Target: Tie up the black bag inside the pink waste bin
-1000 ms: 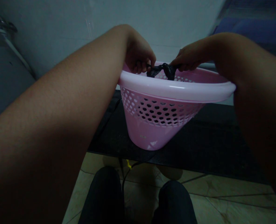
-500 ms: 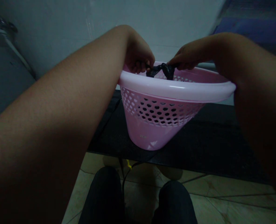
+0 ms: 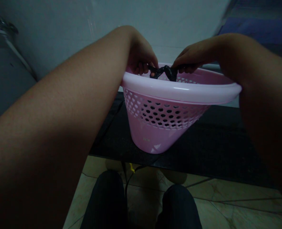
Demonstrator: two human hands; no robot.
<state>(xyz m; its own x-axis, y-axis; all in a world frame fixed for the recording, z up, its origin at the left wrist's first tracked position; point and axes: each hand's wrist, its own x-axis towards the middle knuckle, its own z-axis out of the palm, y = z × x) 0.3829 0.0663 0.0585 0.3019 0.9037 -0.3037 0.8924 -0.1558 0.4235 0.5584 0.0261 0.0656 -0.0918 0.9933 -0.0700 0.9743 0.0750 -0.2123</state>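
A pink perforated plastic basket (image 3: 169,114) stands on a dark low table. Both my arms reach over its near rim. My left hand (image 3: 141,57) is closed in a pinch on the left end of a twisted black plastic bag (image 3: 166,71) just above the basket's inside. My right hand (image 3: 193,58) is closed on the bag's right end. A knotted, bunched part of the bag sits between the two hands. The basket's rim hides what lies inside it.
The dark table (image 3: 217,143) runs from the middle to the right. Below it lie a tiled floor (image 3: 226,203) and my two dark-trousered knees (image 3: 141,203). A pale wall (image 3: 59,28) rises behind. A cable (image 3: 131,173) hangs under the table's edge.
Both hands keep their grip on the bag. The knotted middle has tightened and shifted very slightly. The basket has not moved.
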